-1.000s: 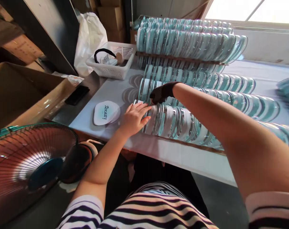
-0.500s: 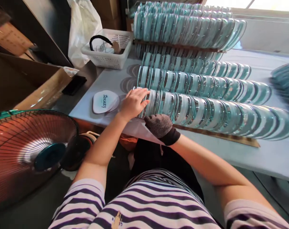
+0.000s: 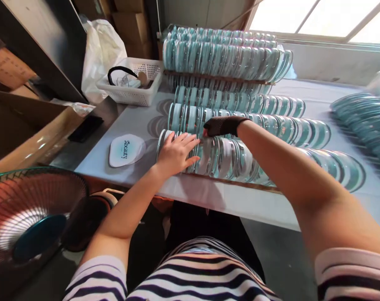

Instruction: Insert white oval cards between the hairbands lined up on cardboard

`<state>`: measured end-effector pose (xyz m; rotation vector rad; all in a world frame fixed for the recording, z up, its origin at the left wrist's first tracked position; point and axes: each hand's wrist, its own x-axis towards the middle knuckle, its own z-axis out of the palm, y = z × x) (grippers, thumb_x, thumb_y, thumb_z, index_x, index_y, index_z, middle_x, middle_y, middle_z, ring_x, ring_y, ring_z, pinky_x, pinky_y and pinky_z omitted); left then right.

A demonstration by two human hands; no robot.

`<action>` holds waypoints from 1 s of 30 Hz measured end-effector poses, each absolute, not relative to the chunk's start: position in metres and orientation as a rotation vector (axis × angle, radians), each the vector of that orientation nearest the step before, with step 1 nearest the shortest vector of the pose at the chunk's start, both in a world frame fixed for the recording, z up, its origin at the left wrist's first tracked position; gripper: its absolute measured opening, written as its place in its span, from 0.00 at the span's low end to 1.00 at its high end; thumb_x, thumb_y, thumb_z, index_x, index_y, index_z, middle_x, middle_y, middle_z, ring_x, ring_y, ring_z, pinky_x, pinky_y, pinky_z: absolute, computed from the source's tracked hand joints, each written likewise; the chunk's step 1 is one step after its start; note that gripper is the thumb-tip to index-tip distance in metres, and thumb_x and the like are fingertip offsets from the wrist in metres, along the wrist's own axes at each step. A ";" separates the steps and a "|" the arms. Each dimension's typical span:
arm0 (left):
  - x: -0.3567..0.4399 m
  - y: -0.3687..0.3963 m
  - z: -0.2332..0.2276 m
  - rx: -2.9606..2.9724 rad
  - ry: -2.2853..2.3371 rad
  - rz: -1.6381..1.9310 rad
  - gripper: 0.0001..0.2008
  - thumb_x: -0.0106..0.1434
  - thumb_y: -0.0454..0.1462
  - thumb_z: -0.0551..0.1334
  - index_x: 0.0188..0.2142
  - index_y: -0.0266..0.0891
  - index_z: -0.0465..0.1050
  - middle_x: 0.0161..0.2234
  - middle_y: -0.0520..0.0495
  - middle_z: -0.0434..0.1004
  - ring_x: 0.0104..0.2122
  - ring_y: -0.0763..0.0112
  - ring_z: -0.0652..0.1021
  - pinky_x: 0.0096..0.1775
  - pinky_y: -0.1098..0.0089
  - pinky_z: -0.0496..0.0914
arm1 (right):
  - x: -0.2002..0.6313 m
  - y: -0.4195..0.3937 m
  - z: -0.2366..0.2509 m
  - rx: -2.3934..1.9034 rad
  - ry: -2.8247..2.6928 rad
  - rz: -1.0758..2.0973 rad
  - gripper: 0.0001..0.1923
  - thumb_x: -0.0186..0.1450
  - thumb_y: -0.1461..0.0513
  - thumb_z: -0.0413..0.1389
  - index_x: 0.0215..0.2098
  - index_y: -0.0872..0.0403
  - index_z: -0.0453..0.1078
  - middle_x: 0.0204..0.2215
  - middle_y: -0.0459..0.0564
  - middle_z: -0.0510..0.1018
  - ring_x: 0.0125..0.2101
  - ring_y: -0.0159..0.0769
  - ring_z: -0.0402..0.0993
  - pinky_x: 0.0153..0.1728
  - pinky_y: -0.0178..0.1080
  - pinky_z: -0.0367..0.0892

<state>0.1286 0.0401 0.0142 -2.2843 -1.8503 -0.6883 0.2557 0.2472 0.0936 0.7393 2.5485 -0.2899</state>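
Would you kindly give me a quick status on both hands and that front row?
Left hand bare, flat on the front row of clear cases. Gloved right hand pinching a case from behind. Loose white label card lies apart, left.

Daylight from window (image 3: pixel 318 19) at top right, blown out white. Table (image 3: pixel 330 94) bright; left side and floor dim. Wide-angle bending at edges. Discs (image 3: pixel 362 121) at right smeared; fan (image 3: pixel 33 217) soft. Shadows fall toward camera.

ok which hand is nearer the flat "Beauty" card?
Left. The left hand rests on the near row's end, just right of the card; the gloved right hand is farther right.
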 end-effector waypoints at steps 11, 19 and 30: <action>0.127 0.041 0.013 -2.259 -1.909 -0.665 0.25 0.69 0.50 0.57 0.63 0.47 0.66 0.64 0.45 0.69 0.64 0.56 0.67 0.68 0.47 0.48 | 0.249 0.211 0.108 0.726 2.689 0.078 0.13 0.59 0.58 0.59 0.41 0.54 0.79 0.37 0.53 0.81 0.39 0.42 0.74 0.38 0.38 0.62; 0.128 0.042 0.014 -2.256 -1.913 -0.720 0.25 0.68 0.50 0.59 0.62 0.50 0.66 0.63 0.48 0.69 0.64 0.57 0.67 0.68 0.47 0.49 | 0.325 0.076 0.036 1.051 2.963 0.048 0.20 0.70 0.56 0.45 0.49 0.53 0.76 0.36 0.58 0.81 0.37 0.44 0.75 0.33 0.39 0.57; 0.157 0.044 0.021 -2.296 -1.792 -0.735 0.29 0.68 0.49 0.59 0.65 0.44 0.63 0.67 0.42 0.62 0.68 0.50 0.59 0.67 0.42 0.49 | 0.352 0.138 0.084 1.338 2.876 0.012 0.21 0.71 0.55 0.46 0.49 0.53 0.77 0.44 0.58 0.82 0.41 0.45 0.78 0.36 0.38 0.63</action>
